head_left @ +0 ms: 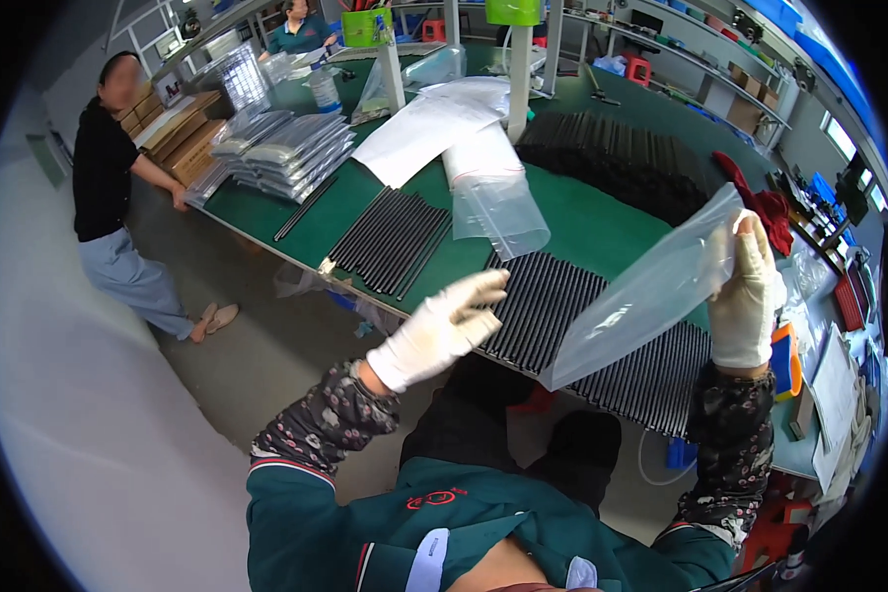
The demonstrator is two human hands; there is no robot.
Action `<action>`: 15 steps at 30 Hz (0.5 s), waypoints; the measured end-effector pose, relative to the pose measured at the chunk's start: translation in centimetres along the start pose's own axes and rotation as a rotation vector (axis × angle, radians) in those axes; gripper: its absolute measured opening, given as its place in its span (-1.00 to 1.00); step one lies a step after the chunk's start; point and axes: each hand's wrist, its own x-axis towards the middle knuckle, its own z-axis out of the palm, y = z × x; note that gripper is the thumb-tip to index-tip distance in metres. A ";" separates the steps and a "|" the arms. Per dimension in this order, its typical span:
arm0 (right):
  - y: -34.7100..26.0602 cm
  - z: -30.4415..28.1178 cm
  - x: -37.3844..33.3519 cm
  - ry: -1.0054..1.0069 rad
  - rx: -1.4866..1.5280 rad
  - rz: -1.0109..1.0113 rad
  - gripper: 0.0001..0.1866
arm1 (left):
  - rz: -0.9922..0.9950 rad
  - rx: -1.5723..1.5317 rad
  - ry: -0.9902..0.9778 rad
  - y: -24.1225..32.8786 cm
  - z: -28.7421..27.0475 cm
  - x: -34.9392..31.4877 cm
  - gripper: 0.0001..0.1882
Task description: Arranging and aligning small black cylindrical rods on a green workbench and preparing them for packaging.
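Observation:
A clear plastic bag [641, 296] hangs slantwise from my right hand [746, 296], whose gloved fingers are closed on its upper end. Below the bag, a wide row of thin black rods [538, 311] lies side by side along the table's near edge; the bag covers part of it. My left hand [439, 331], in a white glove, is held over the near edge just left of that row, fingers apart and nothing in them. A smaller group of black rods [390, 237] lies further left. More clear bags [503, 212] lie flat beyond the rows.
Stacked filled plastic bags [286, 153] sit at the table's far left beside cardboard boxes [183, 143]. A large pile of black rods [612, 163] lies behind, near a red cloth [760, 202]. White posts [520, 84] rise from the green table [587, 222]. One person [118, 158] stands at the left end.

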 end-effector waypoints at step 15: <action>-5.1 -23.3 1.4 0.470 -0.853 -0.477 -0.52 | 0.717 0.325 1.300 9.2 -10.4 -8.5 -0.30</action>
